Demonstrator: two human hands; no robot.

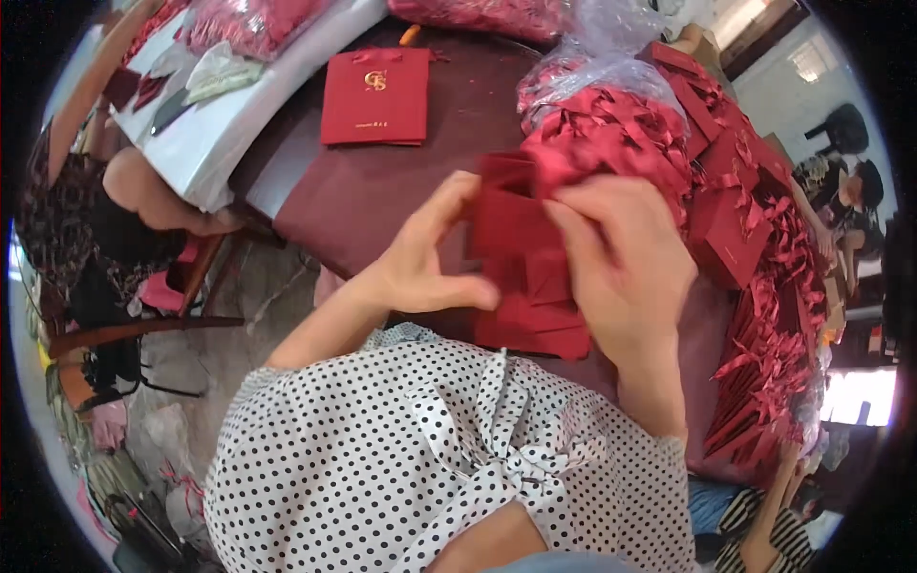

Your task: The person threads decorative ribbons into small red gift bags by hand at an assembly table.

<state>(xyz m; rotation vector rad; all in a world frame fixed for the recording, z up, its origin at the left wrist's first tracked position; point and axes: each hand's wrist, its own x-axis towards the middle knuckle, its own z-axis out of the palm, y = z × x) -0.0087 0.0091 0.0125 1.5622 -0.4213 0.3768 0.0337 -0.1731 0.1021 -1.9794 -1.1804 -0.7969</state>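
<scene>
A small red paper gift bag [506, 224] is held upright before my chest, its top edge partly unfolded and blurred. My left hand [430, 253] curves round its left side, fingertips at the upper edge and thumb lower down. At its upper right, my right hand [630, 263] pinches the bag between thumb and fingers, smeared a little by motion. Just below it, close to my body, lie more red folded bags [535, 329]. Farther off on the table lies a flat red gift bag [375, 100] with gold print and a red ribbon at its top.
The table has a dark maroon cover [334, 210]. A heap of red ribbons [611, 138] under clear plastic sits at the back right, and ribboned red bags [755, 363] pile along the right. Other people sit at both sides; a white wrapped stack [220, 124] stands left.
</scene>
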